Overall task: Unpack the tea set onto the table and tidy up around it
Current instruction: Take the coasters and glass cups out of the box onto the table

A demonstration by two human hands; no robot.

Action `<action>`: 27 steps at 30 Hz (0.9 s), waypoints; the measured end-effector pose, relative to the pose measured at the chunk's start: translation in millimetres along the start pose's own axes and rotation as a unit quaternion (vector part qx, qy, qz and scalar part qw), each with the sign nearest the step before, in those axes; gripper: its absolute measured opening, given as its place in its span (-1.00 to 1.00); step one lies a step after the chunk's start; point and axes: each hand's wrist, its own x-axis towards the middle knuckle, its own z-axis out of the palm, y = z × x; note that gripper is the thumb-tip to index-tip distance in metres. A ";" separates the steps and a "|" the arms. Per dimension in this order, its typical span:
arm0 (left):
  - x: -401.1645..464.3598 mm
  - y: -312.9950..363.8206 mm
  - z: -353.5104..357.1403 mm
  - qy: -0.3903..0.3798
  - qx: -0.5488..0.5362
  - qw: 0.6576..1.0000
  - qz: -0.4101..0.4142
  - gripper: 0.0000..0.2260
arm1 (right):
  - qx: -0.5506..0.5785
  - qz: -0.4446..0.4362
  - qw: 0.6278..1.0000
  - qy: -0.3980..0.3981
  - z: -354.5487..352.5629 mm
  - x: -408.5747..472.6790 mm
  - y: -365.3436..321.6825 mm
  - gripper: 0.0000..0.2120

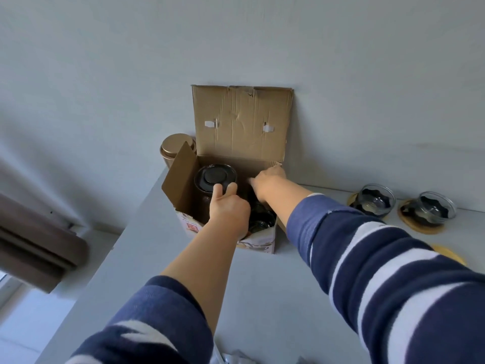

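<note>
Both hands are reaching into the open box (231, 164) standing on the table (262, 285) against the wall, lid flap up. Left hand (228, 208) is sitting at the near side of the dark pot (215, 179) in the box's left half, fingers (217, 190) extended and slightly spread, tips touching the lid edge, not wrapped round anything yet. Right hand (267, 179) is going in at the box's far right corner; its fingers are blurred, so can't tell whether it's gripping anything. More dark glassware (261, 219) is showing in the box's right half. Two cups (375, 199) are already sitting out on coasters (420, 224) to the right. A gold canister (175, 151) is standing behind the box.

Judging handling: pot is looking like glass or glazed ware, so rigid, smooth, breakable, probably the heaviest piece. Lid is likely loose. Best hold is around the body below the lid, second hand steadying the box or supporting underneath, lifting straight up to clear the flaps
</note>
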 end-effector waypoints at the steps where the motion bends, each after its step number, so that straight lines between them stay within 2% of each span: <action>1: 0.1 1.0 1.3 -0.001 -0.001 1.000 -0.001 -0.85 | -0.020 0.004 1.000 -0.004 1.5 2.7 -2.3 -0.40; 4: 0.0 4.1 2.1 0.004 -0.003 1.000 0.000 -0.84 | -0.054 0.001 0.998 0.019 6.8 3.5 -1.5 -0.41; 9: 1.6 6.5 1.9 0.016 -0.010 1.000 -0.003 -0.87 | -0.026 -0.012 0.989 0.144 10.0 -5.9 2.4 -0.41; 15: 1.4 11.9 3.0 0.030 0.001 1.000 -0.006 -0.90 | 0.029 -0.014 0.976 0.216 14.8 -20.3 10.3 -0.42; 20: 4.9 13.1 6.4 0.048 0.023 0.999 0.011 -0.76 | 0.091 -0.034 0.963 0.252 10.7 -30.7 24.2 -0.38; 22: 5.5 12.4 6.6 0.053 0.027 0.998 0.021 -0.73 | 0.152 -0.034 0.950 0.269 11.3 -35.2 35.5 -0.30; 24: 7.4 9.9 6.2 0.066 0.028 0.997 0.034 -0.74 | 0.262 -0.036 0.926 0.271 14.5 -40.3 44.5 -0.20; 27: 11.0 3.3 5.6 0.084 0.017 0.995 0.056 -0.70 | 0.442 -0.034 0.858 0.260 19.9 -50.2 51.7 -0.13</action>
